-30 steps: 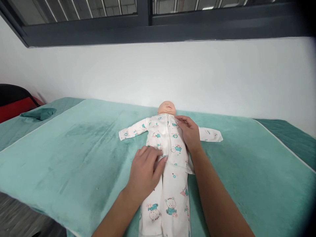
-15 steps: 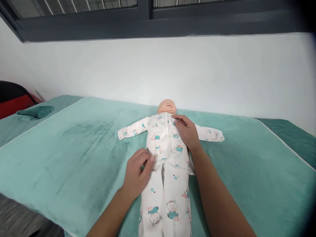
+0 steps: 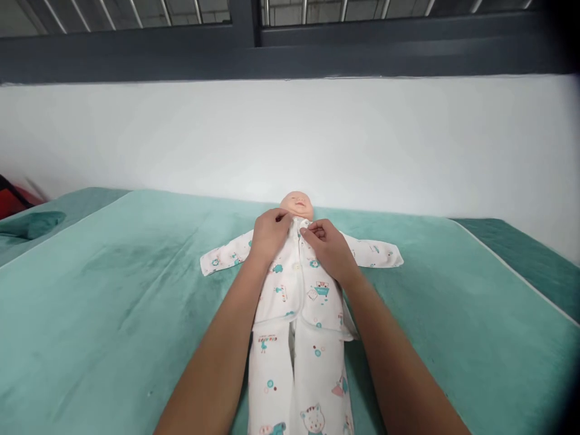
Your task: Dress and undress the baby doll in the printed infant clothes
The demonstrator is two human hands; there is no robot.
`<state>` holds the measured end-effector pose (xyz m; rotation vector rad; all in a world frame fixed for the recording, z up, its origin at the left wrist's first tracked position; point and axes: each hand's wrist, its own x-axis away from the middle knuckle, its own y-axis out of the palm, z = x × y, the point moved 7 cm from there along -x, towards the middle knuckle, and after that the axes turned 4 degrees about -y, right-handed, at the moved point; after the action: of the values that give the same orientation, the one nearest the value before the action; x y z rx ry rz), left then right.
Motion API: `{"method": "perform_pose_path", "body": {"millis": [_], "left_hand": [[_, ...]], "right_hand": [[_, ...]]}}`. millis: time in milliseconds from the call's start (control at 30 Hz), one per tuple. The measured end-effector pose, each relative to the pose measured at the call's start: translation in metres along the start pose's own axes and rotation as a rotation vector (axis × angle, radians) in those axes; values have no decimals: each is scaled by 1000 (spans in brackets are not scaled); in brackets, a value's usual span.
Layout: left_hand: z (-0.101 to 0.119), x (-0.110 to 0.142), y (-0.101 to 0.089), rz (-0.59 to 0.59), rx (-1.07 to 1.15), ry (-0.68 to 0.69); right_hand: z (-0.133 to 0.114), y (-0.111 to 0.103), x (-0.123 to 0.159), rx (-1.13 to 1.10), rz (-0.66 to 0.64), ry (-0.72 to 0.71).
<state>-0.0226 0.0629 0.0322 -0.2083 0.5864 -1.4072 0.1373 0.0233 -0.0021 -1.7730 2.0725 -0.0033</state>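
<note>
A baby doll lies on its back, its head toward the wall. It wears a white printed baby shirt, sleeves spread out to both sides, over matching pants. At the neckline, my left hand pinches the shirt's collar on the left side of the front opening. Just across from it, my right hand has thumb and fingers closed on the other front edge near the collar. Below my hands the two front edges meet down the middle of the chest. My fingers cover part of the collar.
Under the doll spreads a green plush cover with pale piping. A white wall rises behind it, below a dark window frame. At the far left are a folded green cloth and a red and black object.
My left hand has gone from the shirt's lower hem up to the collar. My right hand stays near the neckline, its fingers now on the front edge. The view has shifted slightly.
</note>
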Motion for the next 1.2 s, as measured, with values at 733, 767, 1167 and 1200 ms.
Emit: {"method": "perform_pose_path", "body": {"millis": [733, 767, 1167, 1200], "left_hand": [[-3, -2, 11, -114, 30, 20], [-4, -3, 11, -112, 47, 19], [-13, -5, 14, -107, 398, -93], [-12, -5, 13, -97, 396, -96]], "right_hand": [[9, 9, -44, -358, 107, 88], [7, 10, -45, -361, 109, 59], [4, 15, -41, -328, -20, 75], [5, 15, -41, -325, -34, 85]]}}
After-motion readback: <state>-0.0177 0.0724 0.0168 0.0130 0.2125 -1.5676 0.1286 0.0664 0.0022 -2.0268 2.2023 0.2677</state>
